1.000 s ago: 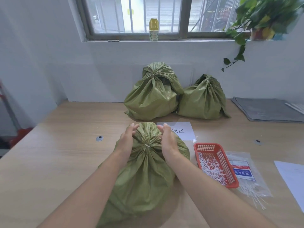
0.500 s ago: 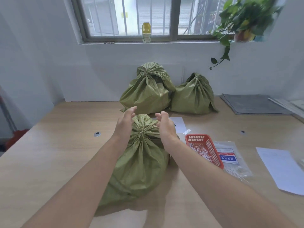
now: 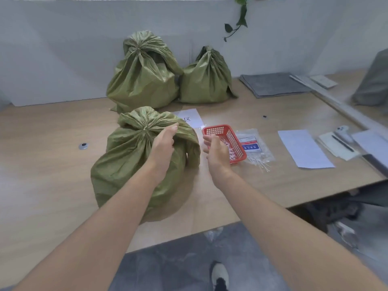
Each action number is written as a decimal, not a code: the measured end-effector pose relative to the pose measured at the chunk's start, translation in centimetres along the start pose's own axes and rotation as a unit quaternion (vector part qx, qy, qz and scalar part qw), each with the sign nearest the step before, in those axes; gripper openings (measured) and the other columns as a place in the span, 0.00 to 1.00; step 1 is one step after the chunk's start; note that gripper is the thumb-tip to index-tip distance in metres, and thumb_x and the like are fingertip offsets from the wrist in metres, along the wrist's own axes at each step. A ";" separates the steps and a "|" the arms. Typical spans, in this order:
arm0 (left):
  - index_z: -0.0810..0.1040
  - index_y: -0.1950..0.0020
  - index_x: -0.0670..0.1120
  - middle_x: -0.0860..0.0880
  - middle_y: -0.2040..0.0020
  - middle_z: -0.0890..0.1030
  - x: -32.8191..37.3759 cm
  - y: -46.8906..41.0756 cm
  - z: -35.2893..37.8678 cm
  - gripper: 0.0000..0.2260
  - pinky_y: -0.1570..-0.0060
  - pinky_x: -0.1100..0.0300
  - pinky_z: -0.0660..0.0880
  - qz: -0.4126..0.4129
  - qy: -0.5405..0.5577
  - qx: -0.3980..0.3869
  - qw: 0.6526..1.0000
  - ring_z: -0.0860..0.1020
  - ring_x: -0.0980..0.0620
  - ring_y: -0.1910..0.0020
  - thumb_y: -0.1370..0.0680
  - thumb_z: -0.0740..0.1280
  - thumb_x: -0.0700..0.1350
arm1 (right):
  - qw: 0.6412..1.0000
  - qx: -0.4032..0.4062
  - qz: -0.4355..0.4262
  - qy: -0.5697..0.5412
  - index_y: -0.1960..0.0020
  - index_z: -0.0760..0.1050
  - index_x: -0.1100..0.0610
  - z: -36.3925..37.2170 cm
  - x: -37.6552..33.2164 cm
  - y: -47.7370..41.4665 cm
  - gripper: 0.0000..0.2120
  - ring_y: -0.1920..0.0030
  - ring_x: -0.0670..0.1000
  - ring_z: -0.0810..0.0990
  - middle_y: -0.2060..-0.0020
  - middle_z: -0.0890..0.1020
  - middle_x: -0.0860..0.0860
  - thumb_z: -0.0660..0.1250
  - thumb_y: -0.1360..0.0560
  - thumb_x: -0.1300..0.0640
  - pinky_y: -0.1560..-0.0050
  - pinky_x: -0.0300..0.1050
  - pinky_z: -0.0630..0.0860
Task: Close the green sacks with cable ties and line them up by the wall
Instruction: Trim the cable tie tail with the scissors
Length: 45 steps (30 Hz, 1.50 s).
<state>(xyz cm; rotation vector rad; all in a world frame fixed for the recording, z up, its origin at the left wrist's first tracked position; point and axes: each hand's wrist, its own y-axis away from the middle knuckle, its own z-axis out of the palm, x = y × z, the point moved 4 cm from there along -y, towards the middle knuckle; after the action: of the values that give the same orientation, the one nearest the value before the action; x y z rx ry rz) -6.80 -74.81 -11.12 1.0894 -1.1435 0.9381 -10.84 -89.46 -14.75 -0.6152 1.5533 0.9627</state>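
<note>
A green sack (image 3: 126, 162) with its neck gathered and tied stands on the wooden table (image 3: 42, 185) in front of me. My left hand (image 3: 162, 143) rests flat against its right upper side, fingers straight. My right hand (image 3: 216, 152) hovers open to the right of the sack, apart from it, in front of the red basket (image 3: 218, 130) of white cable ties. Two more tied green sacks stand against the wall: a large sack (image 3: 142, 80) and a smaller sack (image 3: 204, 80) to its right.
A clear bag of cable ties (image 3: 255, 149) lies right of the basket. White sheets (image 3: 304, 148) and a labelled paper (image 3: 190, 117) lie on the table. A grey mat (image 3: 270, 84) sits at the back right. The table's front edge runs below my arms; floor and my shoe show beneath.
Both hands have left the sack's tied neck. The left hand now lies on the sack's right side, the right hand has swung out toward the basket. My view tilted down and right.
</note>
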 end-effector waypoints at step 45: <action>0.71 0.26 0.50 0.49 0.31 0.76 -30.2 -9.7 19.4 0.21 0.28 0.51 0.68 -0.322 -0.030 0.056 0.945 0.74 0.47 0.31 0.17 0.60 0.56 | 0.907 -0.012 0.112 0.406 0.42 0.78 0.53 -19.3 27.7 -17.7 0.18 0.48 0.55 0.83 0.50 0.83 0.53 0.78 0.30 0.61 0.45 0.52 0.78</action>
<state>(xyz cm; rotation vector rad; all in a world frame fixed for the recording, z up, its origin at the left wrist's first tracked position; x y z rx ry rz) -7.19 -96.68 -41.17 1.4704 -0.7023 0.4552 -12.70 -111.63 -45.69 -0.9434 2.3935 0.9435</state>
